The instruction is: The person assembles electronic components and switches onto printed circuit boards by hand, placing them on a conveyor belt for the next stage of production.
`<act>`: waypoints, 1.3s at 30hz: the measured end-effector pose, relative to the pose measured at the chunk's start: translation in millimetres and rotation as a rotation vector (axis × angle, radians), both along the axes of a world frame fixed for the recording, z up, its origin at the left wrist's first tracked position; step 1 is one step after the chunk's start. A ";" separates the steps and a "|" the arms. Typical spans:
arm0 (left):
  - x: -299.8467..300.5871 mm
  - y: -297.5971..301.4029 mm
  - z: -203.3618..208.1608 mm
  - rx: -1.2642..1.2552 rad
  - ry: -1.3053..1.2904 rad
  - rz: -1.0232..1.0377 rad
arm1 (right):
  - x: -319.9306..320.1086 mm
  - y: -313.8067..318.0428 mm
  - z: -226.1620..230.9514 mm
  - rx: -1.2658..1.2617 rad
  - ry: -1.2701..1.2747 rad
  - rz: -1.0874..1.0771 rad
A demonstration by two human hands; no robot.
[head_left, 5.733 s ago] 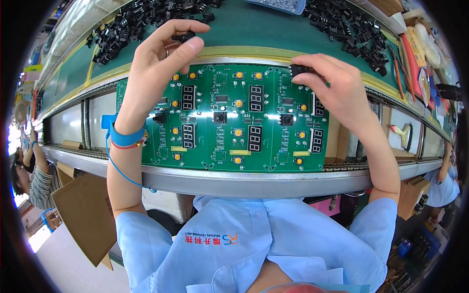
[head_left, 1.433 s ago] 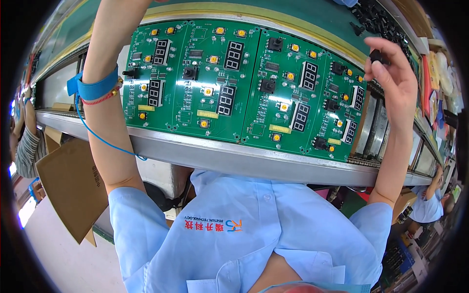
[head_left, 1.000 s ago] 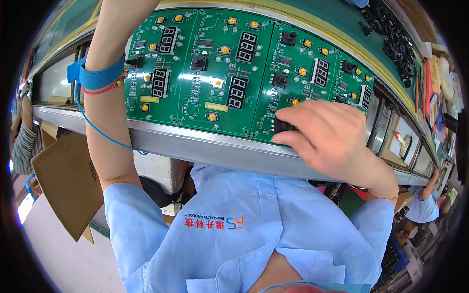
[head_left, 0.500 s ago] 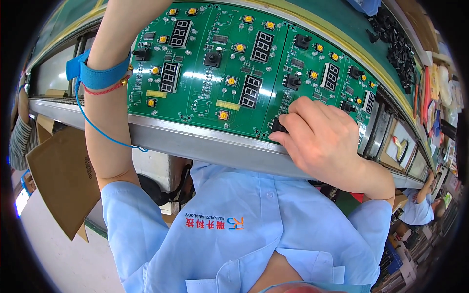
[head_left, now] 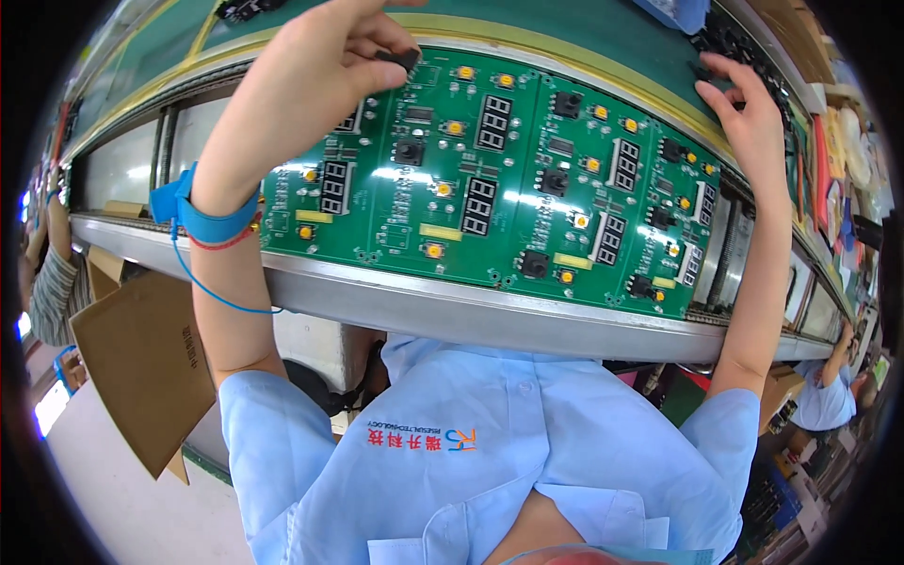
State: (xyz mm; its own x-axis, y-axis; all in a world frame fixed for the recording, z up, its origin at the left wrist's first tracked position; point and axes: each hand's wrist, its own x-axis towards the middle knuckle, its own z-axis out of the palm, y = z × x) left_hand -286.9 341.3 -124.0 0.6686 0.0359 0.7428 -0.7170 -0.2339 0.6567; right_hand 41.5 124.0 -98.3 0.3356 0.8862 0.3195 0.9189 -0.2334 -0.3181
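Observation:
My left hand point(head_left: 315, 80) is raised over the left part of a green circuit board panel point(head_left: 377, 226), pinching a small black component point(head_left: 403, 60) between thumb and fingers. Beneath that hand, the panel's upper left is hidden. My right hand point(head_left: 755, 121) reaches past the panel's right end to a heap of black components point(head_left: 730, 45). Its thumb and index finger are apart beside a dark piece at the heap's edge. The panel carries digit displays point(head_left: 480, 207), yellow push buttons point(head_left: 433, 250) and black knobbed components point(head_left: 533, 265) like those in the heap.
The panel lies on a conveyor with a metal front rail point(head_left: 452, 306). Behind it runs a green surface point(head_left: 565, 33) with yellow edging. A blue bin point(head_left: 673, 11) stands by the heap. Cardboard point(head_left: 141, 372) is at the left. A blue wrist strap point(head_left: 221, 224) trails a cord from my left wrist.
My right hand has left the panel's lower middle, where a black component now shows, and moved up to the heap. My left hand has come into fuller view, holding a black component.

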 end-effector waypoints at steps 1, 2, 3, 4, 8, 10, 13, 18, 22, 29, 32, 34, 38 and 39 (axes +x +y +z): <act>-2.1 -6.2 9.1 0.004 0.007 -0.007 | 11.5 -2.8 -5.7 -0.047 0.004 0.001; -9.9 -18.7 21.2 0.173 0.410 0.345 | 19.3 -4.9 -9.9 -0.095 0.009 0.001; -18.1 -27.7 28.5 0.340 0.815 0.712 | 19.8 -3.6 -10.1 -0.115 0.049 -0.020; -14.6 -20.6 20.0 0.343 0.822 0.717 | 17.1 -0.9 -9.7 -0.113 0.056 -0.015; -2.6 -30.1 34.4 0.217 0.439 0.464 | 15.1 2.4 -10.4 -0.116 0.030 0.026; -6.5 -40.0 50.6 0.403 0.881 0.783 | 13.1 3.4 -9.6 -0.128 0.023 0.035; -3.5 -39.3 53.0 0.419 0.889 0.774 | 15.6 -0.5 -4.6 -0.130 0.066 0.054; -1.8 -46.6 49.9 0.612 0.900 0.854 | 23.8 2.0 -14.5 -0.084 0.110 0.091; -3.9 -42.1 25.1 0.877 0.647 0.904 | 31.6 -0.5 -13.2 -0.046 0.190 0.066; -33.5 -7.9 45.3 0.569 0.578 1.100 | 34.3 -7.5 -7.2 -0.016 0.369 0.018; -71.5 -3.1 34.6 0.512 0.841 1.328 | 8.6 3.1 -0.2 0.024 0.447 0.061; -81.9 -4.2 21.9 0.475 1.072 1.407 | 5.8 -4.7 11.9 0.015 0.458 0.092; -84.7 -25.1 18.9 0.515 1.261 1.291 | 6.0 -13.3 23.9 -0.035 0.467 0.099; -80.3 -31.8 21.6 0.475 1.278 1.252 | 0.8 -13.6 26.0 0.021 0.493 0.149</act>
State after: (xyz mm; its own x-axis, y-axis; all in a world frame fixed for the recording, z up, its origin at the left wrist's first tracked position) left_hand -367.2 309.4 -102.3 0.5131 0.8575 -0.0368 0.8185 -0.4760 0.3218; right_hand 42.3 110.5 -72.3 0.3215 0.9309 0.1732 0.6810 -0.1002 -0.7254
